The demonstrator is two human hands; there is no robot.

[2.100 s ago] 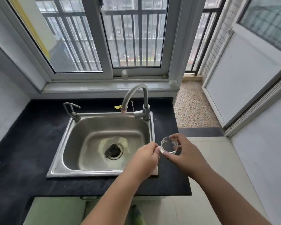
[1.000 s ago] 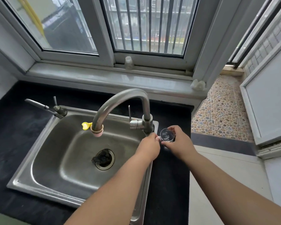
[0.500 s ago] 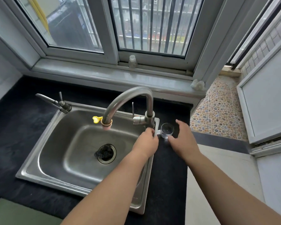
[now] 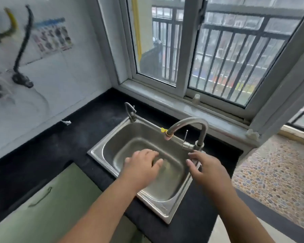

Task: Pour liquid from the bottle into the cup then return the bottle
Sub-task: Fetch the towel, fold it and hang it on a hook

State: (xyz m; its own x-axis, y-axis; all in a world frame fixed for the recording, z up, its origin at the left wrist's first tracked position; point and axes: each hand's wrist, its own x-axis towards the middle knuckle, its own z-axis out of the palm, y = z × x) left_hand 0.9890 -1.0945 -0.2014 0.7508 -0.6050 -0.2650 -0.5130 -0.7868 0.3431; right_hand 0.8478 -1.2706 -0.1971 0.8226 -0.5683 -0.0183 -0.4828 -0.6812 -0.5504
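- Bottle [image 4: 196, 99]: a small pale one stands upright on the far windowsill, just in front of the window frame, well apart from both hands; it is blurred, so its cap and contents are hard to make out.
- Cup: I cannot find it; the spot beside the tap base, on the right rim of the sink, is covered by the right hand.
- Left hand [image 4: 142, 165] hovers over the sink [image 4: 161, 200] basin with fingers spread and relaxed, palm down, holding nothing.
- Right hand [image 4: 204, 168] hangs over the sink's right rim, just near of the tap [image 4: 198, 132] base, fingers loosely extended and thumb apart; nothing is gripped, and whether the fingertips touch the tap base cannot be told.
- Sink drain is hidden under the left hand.
- Second, smaller tap [image 4: 131, 111] stands at the sink's far left corner.
- Tap spout carries a pinkish ring with a yellow tab at its mouth.
- Black counter [image 4: 60, 151] surrounds the sink; a green cabinet front lies below its near left edge.
- Left wall holds a blurred poster [image 4: 51, 35] and dark hoses, smeared by motion and partly cut off by the picture's left edge.
- Pebbled floor [image 4: 277, 174] shows at the right.
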